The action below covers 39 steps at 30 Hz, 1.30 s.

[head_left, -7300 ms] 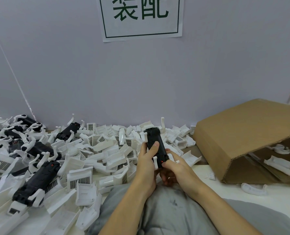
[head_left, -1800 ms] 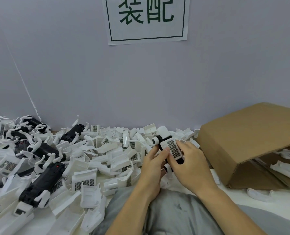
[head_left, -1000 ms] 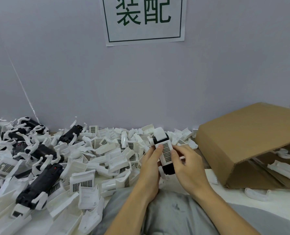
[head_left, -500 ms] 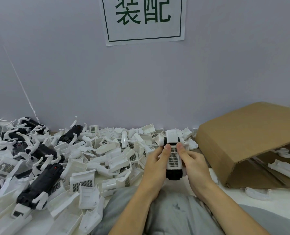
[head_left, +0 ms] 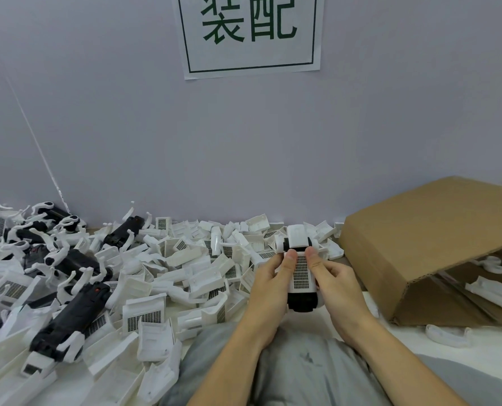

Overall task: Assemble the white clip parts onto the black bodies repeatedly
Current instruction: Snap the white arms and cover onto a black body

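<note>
Above my lap, in front of the heap of loose white parts (head_left: 185, 268), I hold the black body (head_left: 302, 301) between the left hand (head_left: 271, 284) and right hand (head_left: 336, 281); both curl round its sides, thumbs pressing the white clip part (head_left: 301, 272) down, I judge to seat it; its gridded face points up, black showing at both ends.

Two bare forearms enter from the bottom edge; no sleeves, watch, rings or gloves visible. Left hand (head_left: 269, 284) and right hand (head_left: 336, 284) both uncovered, nails short. Lap below is covered by grey fabric (head_left: 302, 373), smooth weave, soft folds, with a small dark smudge near the middle. Nothing else of the person shows.
</note>
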Each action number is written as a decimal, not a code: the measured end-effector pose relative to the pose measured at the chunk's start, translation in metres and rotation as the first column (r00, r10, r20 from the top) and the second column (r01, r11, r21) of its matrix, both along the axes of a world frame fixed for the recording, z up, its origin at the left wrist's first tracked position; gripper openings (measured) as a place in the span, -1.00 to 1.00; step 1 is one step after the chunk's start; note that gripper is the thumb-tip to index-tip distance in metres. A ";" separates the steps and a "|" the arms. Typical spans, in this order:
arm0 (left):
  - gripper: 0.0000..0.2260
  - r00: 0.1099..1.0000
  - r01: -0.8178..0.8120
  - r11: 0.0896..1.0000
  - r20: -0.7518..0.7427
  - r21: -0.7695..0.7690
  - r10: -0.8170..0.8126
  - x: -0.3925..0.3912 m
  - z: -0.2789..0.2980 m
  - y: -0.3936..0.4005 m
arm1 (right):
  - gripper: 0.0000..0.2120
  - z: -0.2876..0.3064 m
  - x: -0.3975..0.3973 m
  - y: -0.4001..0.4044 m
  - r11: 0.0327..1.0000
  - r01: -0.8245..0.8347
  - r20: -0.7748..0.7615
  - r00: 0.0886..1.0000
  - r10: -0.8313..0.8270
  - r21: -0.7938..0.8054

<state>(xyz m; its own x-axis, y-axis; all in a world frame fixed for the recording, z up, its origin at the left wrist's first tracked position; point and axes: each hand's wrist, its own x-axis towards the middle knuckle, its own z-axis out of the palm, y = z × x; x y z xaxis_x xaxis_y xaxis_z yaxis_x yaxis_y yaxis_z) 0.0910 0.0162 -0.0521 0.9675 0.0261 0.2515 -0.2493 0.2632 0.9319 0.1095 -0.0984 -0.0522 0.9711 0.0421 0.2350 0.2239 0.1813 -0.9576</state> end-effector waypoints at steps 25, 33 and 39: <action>-0.74 0.998 -0.019 1.000 -0.062 -0.004 0.018 0.007 -0.008 0.003 | -0.79 -0.009 0.011 -0.008 0.991 -0.094 0.028 0.995 0.097 -0.097; -0.75 0.996 -0.018 0.994 -0.090 -0.106 0.008 0.008 -0.008 0.004 | -0.77 -0.010 0.013 -0.008 0.996 -0.067 -0.010 0.998 0.067 -0.065; -0.74 0.996 -0.059 0.998 -0.070 -0.039 0.056 0.009 -0.010 0.005 | -0.80 -0.011 0.013 -0.011 0.986 -0.041 0.069 0.996 0.053 -0.160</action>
<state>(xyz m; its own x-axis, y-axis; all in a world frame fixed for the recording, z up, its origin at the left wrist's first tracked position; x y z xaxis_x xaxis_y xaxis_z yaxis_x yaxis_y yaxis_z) 0.0995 0.0208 -0.0619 0.9790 0.0912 0.1821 -0.2010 0.2885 0.9361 0.1228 -0.1091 -0.0631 0.9477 0.1294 0.2918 0.2889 0.0412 -0.9565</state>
